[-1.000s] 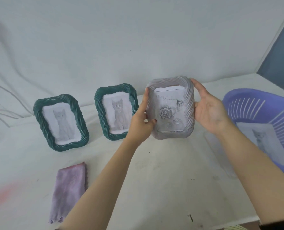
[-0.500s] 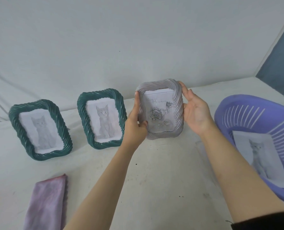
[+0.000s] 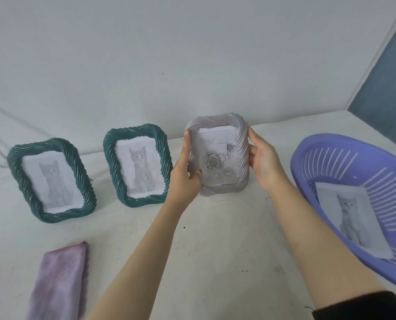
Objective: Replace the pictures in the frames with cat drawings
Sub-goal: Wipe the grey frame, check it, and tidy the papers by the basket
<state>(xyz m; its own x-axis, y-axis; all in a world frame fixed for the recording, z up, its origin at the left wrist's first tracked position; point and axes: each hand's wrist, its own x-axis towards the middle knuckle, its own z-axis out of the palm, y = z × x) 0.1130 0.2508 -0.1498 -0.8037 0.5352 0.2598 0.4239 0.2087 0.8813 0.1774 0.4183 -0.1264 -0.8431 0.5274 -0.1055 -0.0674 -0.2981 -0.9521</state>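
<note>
A pale lilac twisted-rope frame (image 3: 217,155) with a rose picture stands upright near the table's back, held between both hands. My left hand (image 3: 185,179) grips its left edge, thumb on the front. My right hand (image 3: 264,162) grips its right edge. Two dark green frames stand to the left, one (image 3: 51,181) at far left and one (image 3: 137,165) beside the lilac frame, each showing a grey cat drawing. Another cat drawing (image 3: 352,218) on paper lies inside the purple basket (image 3: 345,155) at right.
A folded pink-purple cloth (image 3: 60,282) lies on the white table (image 3: 211,262) at front left. A white sheet backs the table. The basket overhangs the right side. A grey-blue wall shows at top right.
The lilac frame and both hands have come lower, to the table beside the second green frame. The view has shifted, showing more of the basket.
</note>
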